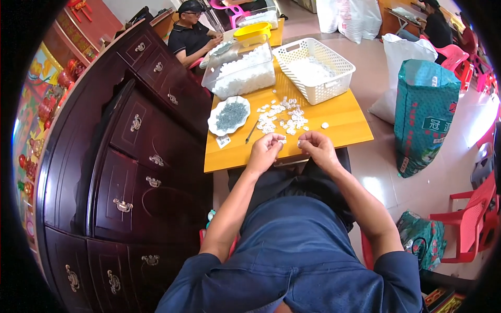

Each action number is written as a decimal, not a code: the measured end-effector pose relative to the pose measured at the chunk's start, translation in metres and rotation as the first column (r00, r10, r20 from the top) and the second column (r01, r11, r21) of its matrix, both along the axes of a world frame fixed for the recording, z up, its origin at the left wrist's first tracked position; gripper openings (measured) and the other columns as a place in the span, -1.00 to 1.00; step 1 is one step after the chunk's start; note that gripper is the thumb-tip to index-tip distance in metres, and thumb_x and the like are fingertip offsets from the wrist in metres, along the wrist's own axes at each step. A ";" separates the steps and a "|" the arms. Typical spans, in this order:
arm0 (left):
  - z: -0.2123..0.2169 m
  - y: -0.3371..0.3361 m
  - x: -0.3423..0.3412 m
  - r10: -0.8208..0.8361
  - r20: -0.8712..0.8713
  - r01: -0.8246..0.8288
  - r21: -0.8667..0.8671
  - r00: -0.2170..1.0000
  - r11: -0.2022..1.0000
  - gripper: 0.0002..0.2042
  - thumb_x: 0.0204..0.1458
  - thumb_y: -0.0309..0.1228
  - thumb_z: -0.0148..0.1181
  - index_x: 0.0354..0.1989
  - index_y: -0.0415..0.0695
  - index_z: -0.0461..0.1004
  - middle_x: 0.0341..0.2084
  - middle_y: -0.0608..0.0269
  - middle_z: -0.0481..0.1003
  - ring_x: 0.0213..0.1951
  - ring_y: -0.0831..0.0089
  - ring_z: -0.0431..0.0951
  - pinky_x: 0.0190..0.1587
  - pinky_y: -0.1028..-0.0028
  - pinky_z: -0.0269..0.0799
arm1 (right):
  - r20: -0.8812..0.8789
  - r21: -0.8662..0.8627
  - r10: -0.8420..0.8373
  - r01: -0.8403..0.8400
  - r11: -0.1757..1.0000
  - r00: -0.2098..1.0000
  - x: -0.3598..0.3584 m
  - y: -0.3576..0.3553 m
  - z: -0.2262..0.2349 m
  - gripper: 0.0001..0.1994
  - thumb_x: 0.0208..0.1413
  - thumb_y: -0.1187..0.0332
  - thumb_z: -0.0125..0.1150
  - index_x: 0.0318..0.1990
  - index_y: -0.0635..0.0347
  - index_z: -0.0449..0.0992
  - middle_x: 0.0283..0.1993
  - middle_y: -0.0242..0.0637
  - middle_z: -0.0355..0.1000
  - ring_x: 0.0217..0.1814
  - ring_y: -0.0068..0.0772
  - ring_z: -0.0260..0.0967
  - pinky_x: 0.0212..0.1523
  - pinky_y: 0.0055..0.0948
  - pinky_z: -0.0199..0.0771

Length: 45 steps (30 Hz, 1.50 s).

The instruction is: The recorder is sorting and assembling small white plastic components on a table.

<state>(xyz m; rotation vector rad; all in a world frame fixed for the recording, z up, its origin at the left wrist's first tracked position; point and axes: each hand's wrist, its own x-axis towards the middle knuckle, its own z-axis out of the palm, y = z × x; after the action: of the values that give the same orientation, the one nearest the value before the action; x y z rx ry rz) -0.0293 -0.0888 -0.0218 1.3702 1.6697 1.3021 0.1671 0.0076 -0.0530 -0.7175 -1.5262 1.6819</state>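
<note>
My left hand [267, 151] and my right hand [317, 149] face each other over the near edge of the wooden table [229, 159]. Each is closed in a pinch. A small white piece [282, 141] shows at the left fingertips, and another small white piece [299, 142] at the right ones. Just beyond my hands lies a loose heap of small white plastic pieces [267, 121]. A thin dark tool [251, 132] rests left of the heap, near my left hand. Farther left, a white scalloped plate [213, 122] holds a pile of small grey parts [231, 115].
A clear bin [210, 78] full of white pieces and a white perforated basket [342, 79] stand at the table's back, with a yellow basin [253, 31] behind. Dark drawers [141, 167] line the left. Green sack [425, 117] and red chair [469, 219] are right. A person [191, 39] sits far left.
</note>
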 end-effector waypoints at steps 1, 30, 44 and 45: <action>-0.001 -0.005 0.002 -0.039 0.135 0.048 -0.066 0.990 0.997 -0.78 0.20 -0.54 0.18 0.01 -0.24 0.52 -0.41 0.40 0.53 -0.48 0.70 0.46 -0.42 0.61 0.44 | -0.003 0.007 0.008 -0.008 1.000 1.000 -0.001 -0.001 0.000 -0.80 0.16 0.36 0.32 -0.13 0.28 0.59 -0.34 -0.46 0.53 -0.31 -0.67 0.42 -0.24 -0.59 0.43; -0.010 -0.017 0.012 -0.124 0.083 0.117 0.086 0.989 0.989 -0.74 0.19 -0.58 0.25 0.06 -0.24 0.53 -0.36 0.46 0.53 -0.42 0.77 0.45 -0.34 0.67 0.45 | 0.052 0.096 0.095 -0.099 0.990 0.994 -0.003 -0.012 -0.003 -0.83 0.21 0.40 0.29 -0.11 0.27 0.58 -0.31 -0.45 0.56 -0.28 -0.70 0.44 -0.23 -0.61 0.45; -0.013 -0.017 0.013 -0.142 0.065 0.134 0.111 0.988 0.985 -0.74 0.19 -0.58 0.25 0.06 -0.22 0.55 -0.39 0.49 0.51 -0.43 0.76 0.43 -0.35 0.68 0.44 | 0.094 0.124 0.096 -0.107 0.986 0.991 -0.003 -0.009 -0.004 -0.83 0.20 0.40 0.30 -0.13 0.28 0.59 -0.31 -0.44 0.57 -0.29 -0.70 0.44 -0.25 -0.59 0.46; -0.013 -0.017 0.013 -0.141 0.065 0.133 0.111 0.988 0.985 -0.74 0.19 -0.58 0.25 0.06 -0.22 0.55 -0.39 0.49 0.51 -0.43 0.76 0.43 -0.35 0.68 0.44 | 0.094 0.124 0.100 -0.112 0.986 0.991 -0.002 -0.009 -0.003 -0.83 0.20 0.40 0.30 -0.13 0.27 0.59 -0.31 -0.44 0.57 -0.29 -0.70 0.44 -0.25 -0.59 0.46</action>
<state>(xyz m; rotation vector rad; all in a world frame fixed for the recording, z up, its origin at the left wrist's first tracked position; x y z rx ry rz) -0.0166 -0.1056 -0.0347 1.4546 1.4488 1.3612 0.1647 -0.0019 -0.0565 -0.6590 -1.7444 1.6300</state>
